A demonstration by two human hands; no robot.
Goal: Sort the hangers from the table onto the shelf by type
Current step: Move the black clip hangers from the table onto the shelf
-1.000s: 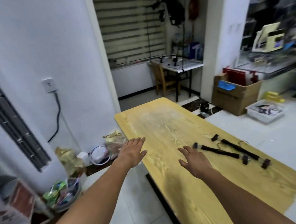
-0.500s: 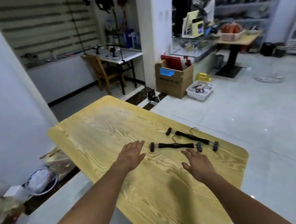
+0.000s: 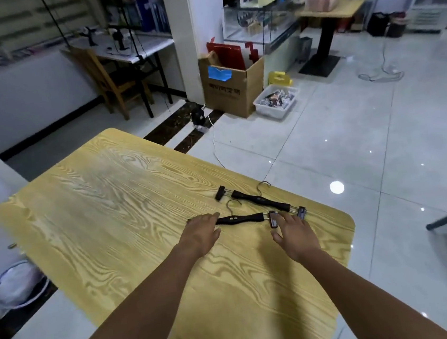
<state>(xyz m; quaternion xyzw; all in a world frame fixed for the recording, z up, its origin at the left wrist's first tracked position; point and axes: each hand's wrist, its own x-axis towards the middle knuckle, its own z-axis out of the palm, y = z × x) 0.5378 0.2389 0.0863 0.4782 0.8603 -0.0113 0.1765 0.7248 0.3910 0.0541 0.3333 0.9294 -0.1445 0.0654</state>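
1. Two bare forearms are being extended from the bottom edge over a yellow wood-grain table [image 3: 127, 207].
2. The left hand [image 3: 200, 234] is being held flat, fingers straight, over the left end of the nearer hanger [image 3: 240, 219]. Nothing is being gripped, and whether contact is being made cannot be told.
3. The right hand [image 3: 295, 232] is being held with fingers spread and loose, just beside that hanger's right clip [image 3: 273, 219]. Nothing is being grasped.
4. Both hangers are lying flat near the table's right edge. The farther hanger [image 3: 260, 200] is lying at a slant just behind the nearer one, their right ends close together.
5. Each is being judged light and stiff: a dark rigid bar, a thin wire hook and clips on metal rods. The thick middle bar is being judged the surest hold, since clips may slide and hooks may snag.
6. The nearer hanger's left clip is being covered by the left hand. The shelf is not being shown, and the far room is being blurred.
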